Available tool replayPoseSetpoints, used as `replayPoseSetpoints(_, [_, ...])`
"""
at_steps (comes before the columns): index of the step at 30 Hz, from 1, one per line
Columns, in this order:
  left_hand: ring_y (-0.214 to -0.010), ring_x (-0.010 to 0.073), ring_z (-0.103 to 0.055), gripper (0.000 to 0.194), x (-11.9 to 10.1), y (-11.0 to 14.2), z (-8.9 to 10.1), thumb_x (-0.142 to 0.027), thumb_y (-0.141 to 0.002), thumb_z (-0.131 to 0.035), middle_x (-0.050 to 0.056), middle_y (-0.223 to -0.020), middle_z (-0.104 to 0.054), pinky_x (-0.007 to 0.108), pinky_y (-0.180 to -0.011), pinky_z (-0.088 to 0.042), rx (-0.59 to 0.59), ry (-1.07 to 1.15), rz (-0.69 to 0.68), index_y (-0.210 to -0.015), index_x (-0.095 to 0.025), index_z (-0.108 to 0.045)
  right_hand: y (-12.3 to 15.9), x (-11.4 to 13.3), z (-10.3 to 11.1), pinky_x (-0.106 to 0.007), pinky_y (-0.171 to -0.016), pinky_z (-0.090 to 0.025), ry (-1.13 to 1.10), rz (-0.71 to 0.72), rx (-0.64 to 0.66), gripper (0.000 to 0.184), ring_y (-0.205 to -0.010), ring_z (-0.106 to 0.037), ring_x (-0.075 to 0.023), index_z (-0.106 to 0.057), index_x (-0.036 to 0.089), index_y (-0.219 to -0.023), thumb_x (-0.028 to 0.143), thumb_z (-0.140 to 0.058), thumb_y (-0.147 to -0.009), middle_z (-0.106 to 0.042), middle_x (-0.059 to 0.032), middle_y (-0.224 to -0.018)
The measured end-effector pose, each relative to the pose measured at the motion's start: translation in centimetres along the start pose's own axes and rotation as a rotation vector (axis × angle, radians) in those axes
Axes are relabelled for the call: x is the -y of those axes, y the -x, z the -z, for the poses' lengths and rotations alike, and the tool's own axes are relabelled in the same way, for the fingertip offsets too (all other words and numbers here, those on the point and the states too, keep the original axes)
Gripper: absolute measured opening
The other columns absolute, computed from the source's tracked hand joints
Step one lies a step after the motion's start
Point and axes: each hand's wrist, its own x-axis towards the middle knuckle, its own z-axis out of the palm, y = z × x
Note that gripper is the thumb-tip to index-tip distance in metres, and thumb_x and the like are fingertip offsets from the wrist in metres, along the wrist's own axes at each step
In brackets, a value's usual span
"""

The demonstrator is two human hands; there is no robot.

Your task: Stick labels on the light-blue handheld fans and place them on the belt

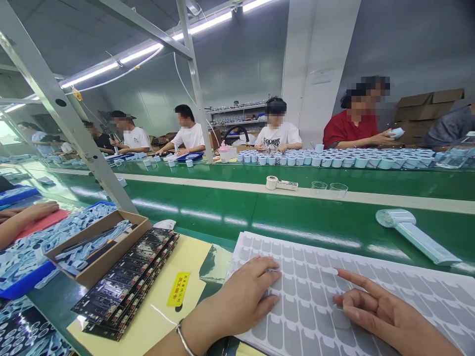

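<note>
A stack of white sheets printed with rows of rounded grey stickers lies on the table before me. My left hand rests on its left part, fingers spread and slightly curled, pressing on the stickers. A bracelet circles that wrist. Over the middle of the sheet, my right hand has its index finger stretched out, while thumb and curled fingers come together at the edge of a grey sticker. That sticker looks partly lifted. Stacked black circuit boards lie on yellow paper left of my left hand.
A cardboard box and blue tray hold light-blue plastic parts at left, near another person's hand. A light-blue handheld device lies beyond the sheets. Rolls and clear cups stand farther off; co-workers sit opposite behind many small blue cups.
</note>
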Motion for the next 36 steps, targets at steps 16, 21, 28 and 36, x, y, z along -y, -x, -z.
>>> replayPoseSetpoints(16, [-0.135,0.0256,-0.047,0.043,0.11,-0.01,-0.04,-0.021,-0.090,-0.059,0.013,-0.141,-0.056,0.045,-0.115,-0.037,-0.001,0.000,-0.007,-0.132,-0.018,-0.056,0.01,-0.11,0.02,-0.038,-0.091,-0.058,0.028,0.019,0.011,0.065,-0.101,-0.072,-0.0332,-0.065,0.020,-0.124,0.052,-0.074,-0.068,-0.070,-0.0025,-0.069])
replayPoseSetpoints(21, [-0.134,0.0258,-0.047,0.043,0.25,-0.04,-0.22,-0.021,-0.090,-0.059,0.013,-0.141,-0.056,0.045,-0.116,-0.035,-0.008,0.011,0.003,-0.132,-0.019,-0.057,0.05,0.01,-0.07,-0.035,-0.089,-0.058,0.023,-0.003,0.006,0.066,-0.103,-0.071,-0.0329,-0.064,0.020,-0.125,0.052,-0.075,-0.068,-0.070,-0.0023,-0.069])
replayPoseSetpoints(28, [-0.134,0.0255,-0.046,0.044,0.29,0.04,-0.14,-0.021,-0.090,-0.059,0.012,-0.143,-0.054,0.045,-0.116,-0.036,0.008,0.031,0.007,-0.133,-0.019,-0.056,-0.03,0.08,-0.15,-0.036,-0.089,-0.059,0.034,0.007,0.002,0.066,-0.102,-0.072,-0.0331,-0.065,0.020,-0.124,0.052,-0.075,-0.067,-0.070,-0.0023,-0.069])
replayPoseSetpoints(36, [-0.133,0.0262,-0.048,0.043,0.19,-0.06,-0.05,-0.021,-0.089,-0.059,0.013,-0.141,-0.056,0.047,-0.115,-0.037,0.007,0.017,0.004,-0.132,-0.019,-0.056,0.13,0.10,-0.15,-0.035,-0.090,-0.058,-0.009,-0.012,-0.017,0.066,-0.103,-0.071,-0.0333,-0.063,0.020,-0.124,0.051,-0.076,-0.067,-0.070,-0.0017,-0.068])
